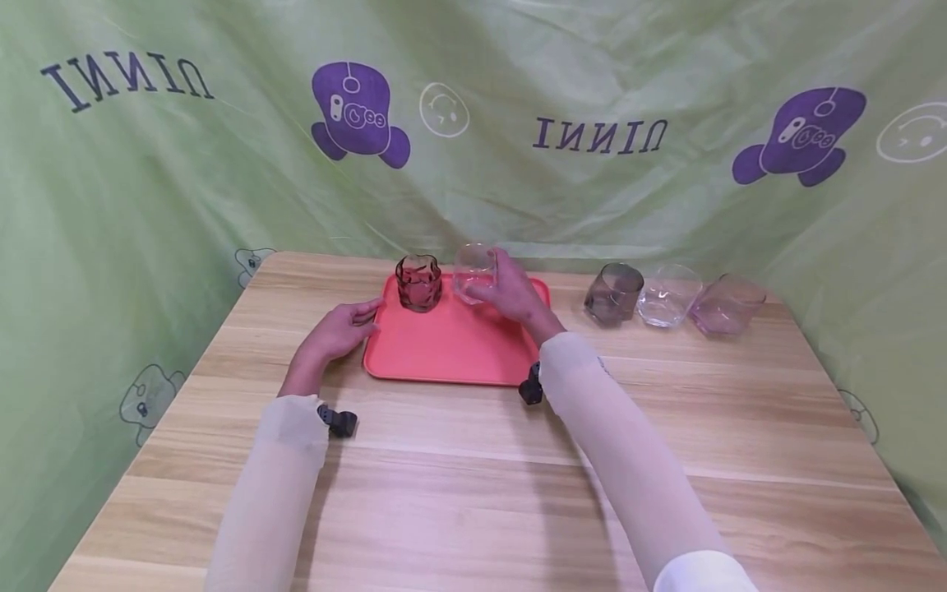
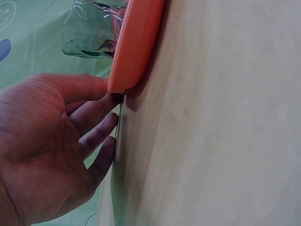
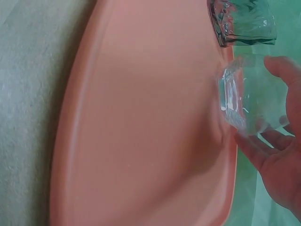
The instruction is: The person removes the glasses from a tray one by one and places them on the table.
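In the head view, my right hand (image 1: pixel 510 288) holds a clear drinking glass (image 1: pixel 472 267) by its side, over the back part of a red tray (image 1: pixel 451 353). From the right wrist, the thumb and fingers of that hand (image 3: pixel 282 160) reach round the clear glass (image 3: pixel 251 96). Beside it, a dark wavy-sided glass (image 1: pixel 418 284) stands upright on the tray's back left. My left hand (image 1: pixel 342 330) is at the tray's left edge. In the left wrist view, its fairly straight thumb and index finger touch the tray's rim (image 2: pixel 136 47).
To the right of the tray, a grey glass (image 1: pixel 614 294), a clear glass (image 1: pixel 668 298) and a pinkish glass (image 1: pixel 727 306) stand in a row on the wooden table (image 1: pixel 459 493). A green printed curtain (image 1: pixel 473 197) hangs behind and at both sides.
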`<state>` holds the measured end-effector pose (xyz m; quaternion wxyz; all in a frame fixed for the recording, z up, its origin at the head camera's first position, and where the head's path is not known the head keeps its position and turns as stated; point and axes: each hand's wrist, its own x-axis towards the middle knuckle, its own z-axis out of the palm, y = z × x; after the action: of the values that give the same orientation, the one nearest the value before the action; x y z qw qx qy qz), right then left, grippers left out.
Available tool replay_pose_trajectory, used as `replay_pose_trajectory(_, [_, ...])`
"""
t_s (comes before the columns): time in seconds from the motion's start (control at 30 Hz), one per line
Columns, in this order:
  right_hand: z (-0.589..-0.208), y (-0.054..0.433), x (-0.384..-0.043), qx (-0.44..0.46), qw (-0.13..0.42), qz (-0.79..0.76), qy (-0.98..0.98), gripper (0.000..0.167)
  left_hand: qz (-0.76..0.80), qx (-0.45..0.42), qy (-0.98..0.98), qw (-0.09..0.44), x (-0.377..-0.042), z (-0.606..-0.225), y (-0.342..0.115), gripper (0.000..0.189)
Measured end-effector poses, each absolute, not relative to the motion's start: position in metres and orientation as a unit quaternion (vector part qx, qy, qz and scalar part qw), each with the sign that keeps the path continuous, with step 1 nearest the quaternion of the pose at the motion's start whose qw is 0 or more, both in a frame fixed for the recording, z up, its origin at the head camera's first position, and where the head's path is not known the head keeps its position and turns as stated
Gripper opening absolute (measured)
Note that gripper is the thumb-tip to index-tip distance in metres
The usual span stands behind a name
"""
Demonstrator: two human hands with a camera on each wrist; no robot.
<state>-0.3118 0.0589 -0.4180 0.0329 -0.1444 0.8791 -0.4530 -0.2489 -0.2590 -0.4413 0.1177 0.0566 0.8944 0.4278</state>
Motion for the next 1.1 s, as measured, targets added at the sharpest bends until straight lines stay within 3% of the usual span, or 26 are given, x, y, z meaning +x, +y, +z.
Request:
replay_pose_trajectory(0.67, [-0.423, 0.063, -0.307, -0.12, -0.001, -0.457, 0.881, 0.083, 0.424, 0.051, 0.895, 0.125, -0.25, -0.443, -0.26, 0.054])
replay_pose_trajectory(0.9, [-0.421, 0.072, -0.294, -0.111, -0.026, -0.457, 0.882, 0.072, 0.423, 0.05, 0.896, 0.124, -0.25, -0.442, -0.259, 0.054])
replay_pose_trajectory(1.1, [-0.417, 0.083, -0.281, -0.105, -0.021, -0.461, 0.881, 0.077, 0.422, 0.053, 0.896, 0.123, -0.25, -0.443, -0.259, 0.054])
